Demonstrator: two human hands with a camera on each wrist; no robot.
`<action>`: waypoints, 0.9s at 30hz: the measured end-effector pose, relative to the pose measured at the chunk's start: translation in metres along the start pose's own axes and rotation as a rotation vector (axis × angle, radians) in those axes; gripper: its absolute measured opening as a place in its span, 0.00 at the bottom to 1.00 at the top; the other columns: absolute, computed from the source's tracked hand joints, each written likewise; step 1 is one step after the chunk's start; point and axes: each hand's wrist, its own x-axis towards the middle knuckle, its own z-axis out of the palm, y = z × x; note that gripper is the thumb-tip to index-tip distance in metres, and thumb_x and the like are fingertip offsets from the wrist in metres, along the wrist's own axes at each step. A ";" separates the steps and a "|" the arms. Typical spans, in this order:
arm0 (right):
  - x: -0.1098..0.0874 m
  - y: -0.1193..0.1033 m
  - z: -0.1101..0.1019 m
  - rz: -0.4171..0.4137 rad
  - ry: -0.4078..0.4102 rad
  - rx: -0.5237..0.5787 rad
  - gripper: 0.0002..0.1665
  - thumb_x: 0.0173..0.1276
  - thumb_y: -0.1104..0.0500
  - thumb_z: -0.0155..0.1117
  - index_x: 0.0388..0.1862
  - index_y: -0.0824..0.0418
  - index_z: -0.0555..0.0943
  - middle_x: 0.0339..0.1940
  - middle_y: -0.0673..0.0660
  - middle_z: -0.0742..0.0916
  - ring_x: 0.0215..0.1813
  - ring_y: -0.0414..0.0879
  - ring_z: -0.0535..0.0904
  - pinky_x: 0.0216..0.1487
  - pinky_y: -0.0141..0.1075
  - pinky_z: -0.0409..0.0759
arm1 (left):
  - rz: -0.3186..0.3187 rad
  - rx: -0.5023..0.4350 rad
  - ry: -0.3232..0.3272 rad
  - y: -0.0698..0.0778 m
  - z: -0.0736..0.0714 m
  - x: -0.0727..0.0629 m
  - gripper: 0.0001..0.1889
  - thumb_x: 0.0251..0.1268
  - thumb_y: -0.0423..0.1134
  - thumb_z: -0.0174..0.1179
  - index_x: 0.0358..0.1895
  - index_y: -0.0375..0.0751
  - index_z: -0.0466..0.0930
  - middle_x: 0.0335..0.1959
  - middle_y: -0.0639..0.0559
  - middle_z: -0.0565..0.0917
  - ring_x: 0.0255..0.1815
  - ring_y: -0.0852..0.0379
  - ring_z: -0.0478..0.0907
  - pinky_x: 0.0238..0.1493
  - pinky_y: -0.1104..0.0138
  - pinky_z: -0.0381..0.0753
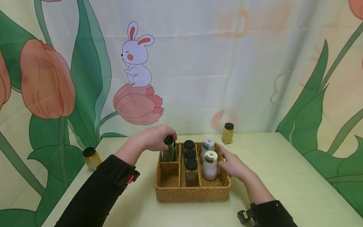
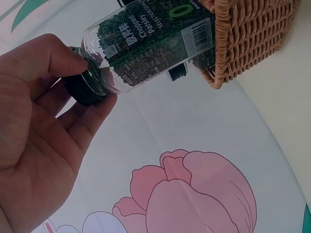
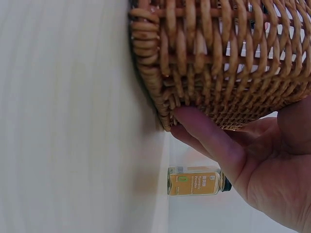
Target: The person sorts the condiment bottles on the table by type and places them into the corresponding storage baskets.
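Observation:
A glass jar of chopped parsley (image 2: 150, 43) with a black cap stands in the back left compartment of a wicker basket (image 1: 193, 194). My left hand (image 1: 158, 137) pinches it by the cap from above; the left wrist view shows thumb and fingers around the cap and the jar's lower end inside the basket rim. At the basket's right side, my right hand (image 1: 233, 164) holds the wall, fingers along the outside and thumb up by the rim. Several black-capped jars (image 1: 191, 172) line the middle compartment. Two white-capped shakers (image 1: 210, 167) stand in the right one.
The basket's front left compartment (image 1: 169, 176) holds nothing. A yellow turmeric powder jar (image 1: 227, 134) stands at the table's back edge, right of the basket. Another yellow jar (image 1: 93, 159) stands at the left edge. Behind the pale table (image 1: 286, 176) hangs a printed curtain (image 1: 193, 78).

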 end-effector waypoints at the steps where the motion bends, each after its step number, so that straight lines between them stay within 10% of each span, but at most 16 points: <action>1: 0.000 0.000 0.000 0.000 -0.001 0.000 0.52 0.65 0.67 0.53 0.85 0.59 0.45 0.75 0.77 0.67 0.16 0.43 0.67 0.19 0.37 0.71 | 0.001 0.004 0.000 0.000 0.001 0.001 0.19 0.58 0.27 0.66 0.53 0.42 0.83 0.47 0.52 0.82 0.42 0.54 0.77 0.42 0.63 0.80; 27: 0.000 0.000 0.000 0.002 -0.001 0.002 0.52 0.65 0.67 0.53 0.85 0.59 0.46 0.74 0.76 0.68 0.17 0.44 0.67 0.19 0.38 0.72 | -0.014 0.061 -0.062 -0.004 0.031 0.007 0.17 0.56 0.25 0.67 0.49 0.45 0.84 0.41 0.58 0.80 0.40 0.57 0.76 0.39 0.64 0.79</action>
